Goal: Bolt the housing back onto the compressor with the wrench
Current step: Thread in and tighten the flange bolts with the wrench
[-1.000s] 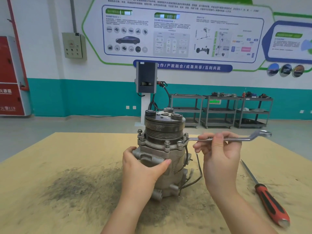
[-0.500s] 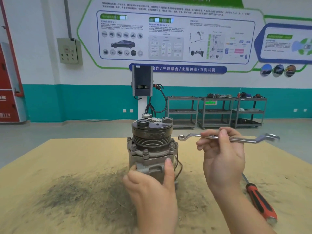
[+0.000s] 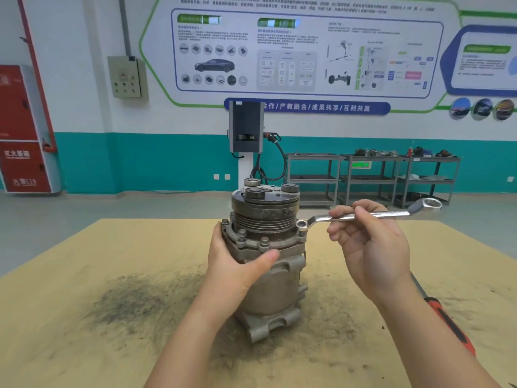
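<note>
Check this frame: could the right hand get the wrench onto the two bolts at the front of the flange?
Probably yes. The right hand holds the wrench by its shank, and the front bolts stand uncovered above the left hand's thumb, which wraps the compressor lower down.

A dull grey compressor [image 3: 268, 264] stands on a tan table [image 3: 84, 275] smudged black at 9 o'clock; silver wrench [image 3: 372, 215]; red-and-black screwdriver [image 3: 450, 323] at 4 o'clock.

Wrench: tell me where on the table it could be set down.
Bare board left of the compressor, beyond the dark grime patch. Crowded on the right: the screwdriver lies past the right hand, under that arm.
</note>
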